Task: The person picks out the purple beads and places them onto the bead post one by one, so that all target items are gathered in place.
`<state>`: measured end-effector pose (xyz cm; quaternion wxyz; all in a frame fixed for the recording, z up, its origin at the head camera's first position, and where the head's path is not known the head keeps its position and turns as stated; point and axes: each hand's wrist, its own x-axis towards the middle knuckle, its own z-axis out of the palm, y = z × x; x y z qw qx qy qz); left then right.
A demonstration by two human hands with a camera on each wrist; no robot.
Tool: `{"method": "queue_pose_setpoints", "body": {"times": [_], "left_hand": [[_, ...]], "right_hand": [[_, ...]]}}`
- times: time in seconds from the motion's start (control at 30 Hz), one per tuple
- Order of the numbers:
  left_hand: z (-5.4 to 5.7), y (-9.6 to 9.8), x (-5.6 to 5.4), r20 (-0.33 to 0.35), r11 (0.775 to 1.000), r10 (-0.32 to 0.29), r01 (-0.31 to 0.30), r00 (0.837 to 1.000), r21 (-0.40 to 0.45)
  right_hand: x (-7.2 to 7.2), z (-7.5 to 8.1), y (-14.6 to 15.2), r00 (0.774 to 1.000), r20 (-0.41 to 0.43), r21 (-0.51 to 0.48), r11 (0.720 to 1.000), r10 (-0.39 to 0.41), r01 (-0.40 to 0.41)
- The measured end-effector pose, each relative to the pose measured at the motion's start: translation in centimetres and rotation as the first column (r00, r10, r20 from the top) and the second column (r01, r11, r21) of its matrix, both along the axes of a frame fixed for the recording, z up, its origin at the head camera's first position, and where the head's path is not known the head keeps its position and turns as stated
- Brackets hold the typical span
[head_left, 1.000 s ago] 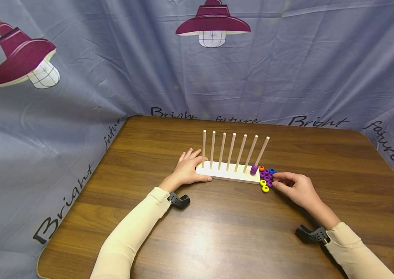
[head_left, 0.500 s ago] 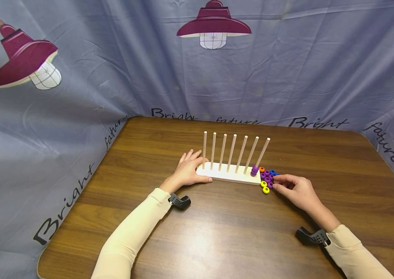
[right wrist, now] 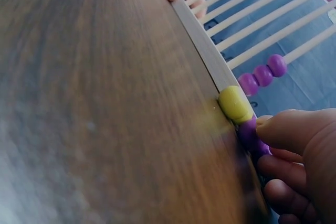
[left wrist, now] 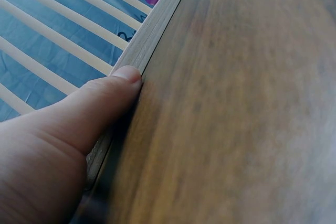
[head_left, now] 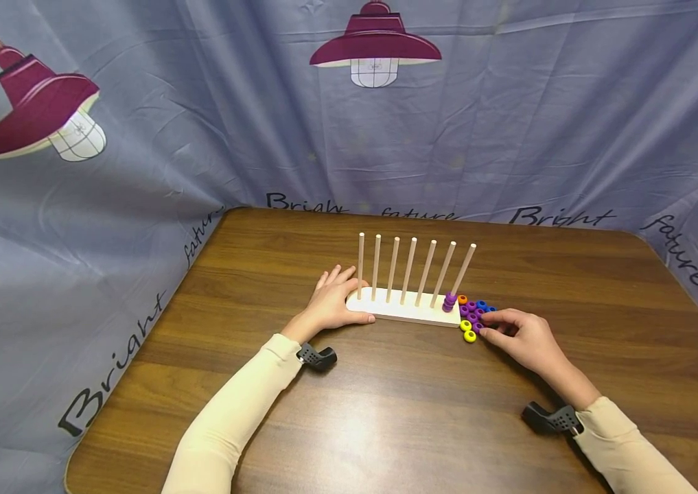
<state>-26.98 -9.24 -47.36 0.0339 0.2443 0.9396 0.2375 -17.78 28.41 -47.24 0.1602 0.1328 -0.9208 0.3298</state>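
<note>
**Left hand (head_left: 331,302) on the pegboard (head_left: 404,311), right hand (head_left: 528,336) at the loose beads (head_left: 471,313)**

Left: cream sleeve, black wrist device (head_left: 316,357). Left hand grips the board's left end, thumb along the front edge, other fingers round behind; left wrist view confirms thumb contact with the wood.

Centre: board lies flat on the brown wooden table (head_left: 349,412), seven pegs (head_left: 408,271) upright in a row. Rightmost peg carries three stacked purple beads (head_left: 449,302) at its foot; the other six are bare.

Right of board: loose beads bunched at its right end. One orange bead (head_left: 462,300) at the rear, two yellow beads (head_left: 465,325) at the front, several purple between, blue beads (head_left: 481,304) behind toward the right.

Far right: right hand bent at the cluster. Right wrist view: thumb tip against a purple bead (right wrist: 251,134). Cannot tell whether the fingers pinch it. Second black device (head_left: 551,418) on that wrist.

Backdrop: blue-grey curtain (head_left: 478,123) with printed lamps.
</note>
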Motion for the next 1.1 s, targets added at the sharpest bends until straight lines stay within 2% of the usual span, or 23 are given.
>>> {"method": "queue_pose_setpoints", "body": {"times": [0.5, 1.1], "left_hand": [[-0.03, 0.03, -0.07, -0.007, 1.000, 0.002, -0.002, 1.000, -0.006], [0.00, 0.01, 0.02, -0.004, 1.000, 0.000, 0.000, 1.000, 0.004]], "right_hand": [[-0.22, -0.51, 0.14, 0.988, -0.125, 0.071, 0.994, 0.092, -0.084], [-0.37, -0.77, 0.05, 0.986, -0.141, 0.094, 0.993, 0.088, -0.075]]}}
